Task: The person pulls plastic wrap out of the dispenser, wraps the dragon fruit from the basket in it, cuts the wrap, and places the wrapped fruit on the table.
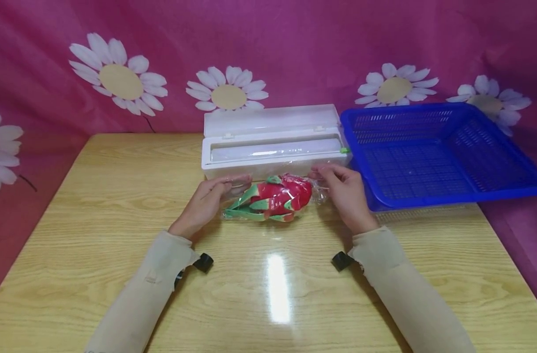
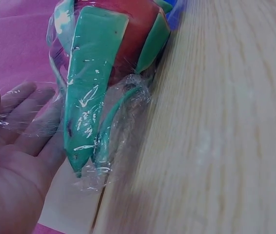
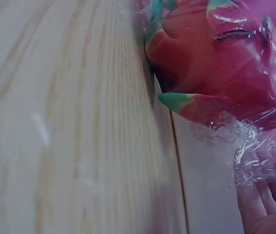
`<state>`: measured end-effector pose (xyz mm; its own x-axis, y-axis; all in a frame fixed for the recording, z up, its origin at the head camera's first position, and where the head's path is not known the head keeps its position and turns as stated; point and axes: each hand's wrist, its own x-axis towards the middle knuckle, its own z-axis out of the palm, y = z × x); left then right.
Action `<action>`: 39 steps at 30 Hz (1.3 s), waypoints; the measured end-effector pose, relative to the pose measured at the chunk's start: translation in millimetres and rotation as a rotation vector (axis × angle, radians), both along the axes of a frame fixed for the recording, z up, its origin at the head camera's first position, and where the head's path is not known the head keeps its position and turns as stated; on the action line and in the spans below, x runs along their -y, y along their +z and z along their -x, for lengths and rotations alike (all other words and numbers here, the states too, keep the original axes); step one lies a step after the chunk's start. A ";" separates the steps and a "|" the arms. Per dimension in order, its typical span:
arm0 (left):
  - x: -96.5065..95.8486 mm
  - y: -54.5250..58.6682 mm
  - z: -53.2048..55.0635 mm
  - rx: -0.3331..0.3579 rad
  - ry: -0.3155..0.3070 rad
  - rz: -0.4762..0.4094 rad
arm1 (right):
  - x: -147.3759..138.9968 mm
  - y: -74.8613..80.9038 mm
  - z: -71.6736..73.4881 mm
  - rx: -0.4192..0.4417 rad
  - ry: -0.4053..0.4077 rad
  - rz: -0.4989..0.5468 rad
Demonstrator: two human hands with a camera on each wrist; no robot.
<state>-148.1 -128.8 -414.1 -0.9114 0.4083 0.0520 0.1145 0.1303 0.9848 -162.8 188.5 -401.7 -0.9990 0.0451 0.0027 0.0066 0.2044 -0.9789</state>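
A red dragon fruit (image 1: 279, 196) with green scales lies on its side on the table, wrapped in clear plastic wrap (image 3: 250, 151). Its green tips point left, toward my left hand (image 1: 206, 198). Loose wrap stretches from that end over the left fingers (image 2: 30, 112), which lie fairly straight behind it, the thumb on the film's edge. At the red end, my right hand (image 1: 345, 193) pinches the gathered wrap between thumb and fingers. Just behind the fruit stands a white plastic-wrap dispenser box (image 1: 246, 171), lid raised, a roll of wrap (image 1: 277, 150) inside.
A blue plastic basket (image 1: 431, 198) stands to the right of the dispenser, near my right hand, reaching past the table's right edge. A green slider (image 1: 345, 150) sits at the dispenser's right end. Behind the wooden table (image 1: 96, 220) hangs a pink flowered cloth (image 1: 303, 54).
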 end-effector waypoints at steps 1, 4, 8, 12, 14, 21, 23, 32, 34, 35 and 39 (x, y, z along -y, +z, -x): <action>0.1 -0.2 0.2 -0.008 -0.006 -0.002 | 0.1 1.0 -1.2 -0.012 0.002 -0.041; 0.4 -0.5 0.6 -0.017 -0.017 -0.012 | -0.2 3.6 -5.2 -0.070 0.013 -0.154; 0.9 0.0 -0.4 -0.007 -0.010 0.002 | -1.4 5.4 -9.3 -0.154 0.018 -0.274; 1.1 0.4 -1.6 -0.014 -0.003 0.026 | -2.0 6.2 -12.2 -0.205 -0.001 -0.354; 1.0 1.0 -2.1 -0.023 -0.004 0.037 | -2.0 6.5 -13.7 -0.222 -0.011 -0.376; 1.7 3.6 -6.9 -0.007 -0.013 0.095 | 2.2 9.0 -19.9 -0.291 -0.009 -0.437; 2.0 3.4 -8.4 -0.016 -0.024 0.110 | 3.6 9.6 -21.7 -0.322 0.000 -0.451; -0.3 -2.0 -11.6 -0.109 0.031 0.243 | 5.5 11.6 -28.2 -0.433 0.072 -0.479; -2.3 -3.1 -12.5 -0.116 0.054 0.250 | 5.8 11.8 -30.2 -0.454 0.085 -0.503; -3.5 -3.6 -12.9 -0.121 0.065 0.254 | 6.1 11.7 -31.1 -0.470 0.090 -0.518; -8.6 -3.8 -14.7 -0.162 0.112 0.260 | 7.3 9.9 -34.1 -0.581 0.106 -0.576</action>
<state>-133.4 -120.2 -417.9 -0.9399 0.3244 0.1068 0.2374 0.3957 0.8872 -128.7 181.1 -391.8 -0.8298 -0.2159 0.5145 -0.5164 0.6464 -0.5617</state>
